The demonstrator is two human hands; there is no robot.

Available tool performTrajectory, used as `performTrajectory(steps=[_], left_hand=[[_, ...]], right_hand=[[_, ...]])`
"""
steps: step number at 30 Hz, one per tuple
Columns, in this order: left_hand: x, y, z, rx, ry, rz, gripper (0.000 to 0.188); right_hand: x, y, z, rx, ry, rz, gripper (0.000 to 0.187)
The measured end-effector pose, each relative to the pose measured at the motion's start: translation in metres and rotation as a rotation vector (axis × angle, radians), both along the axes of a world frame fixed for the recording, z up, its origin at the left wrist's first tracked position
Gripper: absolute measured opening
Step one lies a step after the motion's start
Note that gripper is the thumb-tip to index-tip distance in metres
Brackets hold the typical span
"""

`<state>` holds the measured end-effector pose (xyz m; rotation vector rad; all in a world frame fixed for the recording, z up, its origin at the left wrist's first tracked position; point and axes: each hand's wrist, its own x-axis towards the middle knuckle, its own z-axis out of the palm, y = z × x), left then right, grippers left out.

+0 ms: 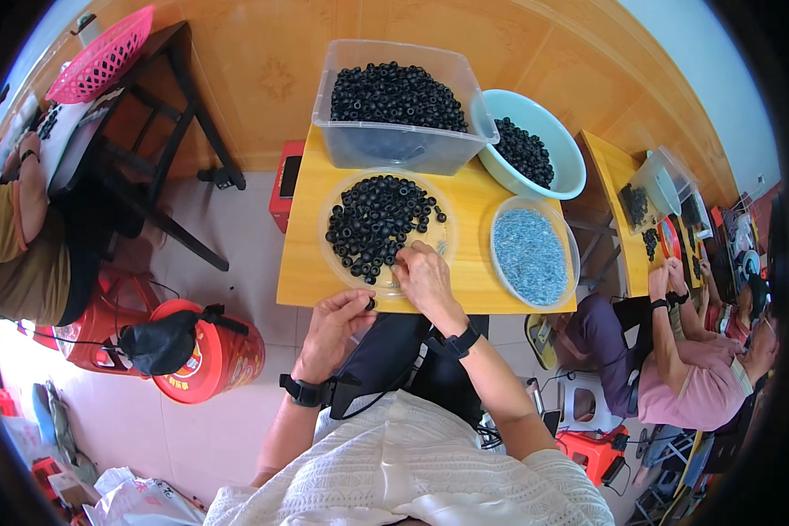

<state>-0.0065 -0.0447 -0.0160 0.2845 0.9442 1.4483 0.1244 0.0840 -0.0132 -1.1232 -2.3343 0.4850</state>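
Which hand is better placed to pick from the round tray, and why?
Probably the right hand: it is over the round tray, beside the black pieces. The left hand pinches a black piece by the table edge.

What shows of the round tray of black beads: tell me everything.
The tray is round, shallow and see-through, plastic by its look. It lies flat on the yellow table, in front of the clear bin. Black beads fill its left and far parts; bare base shows at right. The right hand is at its near side; whether they touch is hidden.
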Motion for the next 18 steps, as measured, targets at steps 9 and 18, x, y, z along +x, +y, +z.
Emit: performTrajectory(steps=[9,18], left_hand=[[-0.0072,0.0017,-0.0063,0.023,-0.205,0.032,0.018],[-0.0062,0.003,-0.0054,0.076,-0.228,0.042,0.018]], right_hand=[[-0.0049,0.0043,-0.0005,0.159,-0.157,0.169,0.013],[0.0003,0.0062,-0.0022,0.083,-0.089,0.113,0.013]])
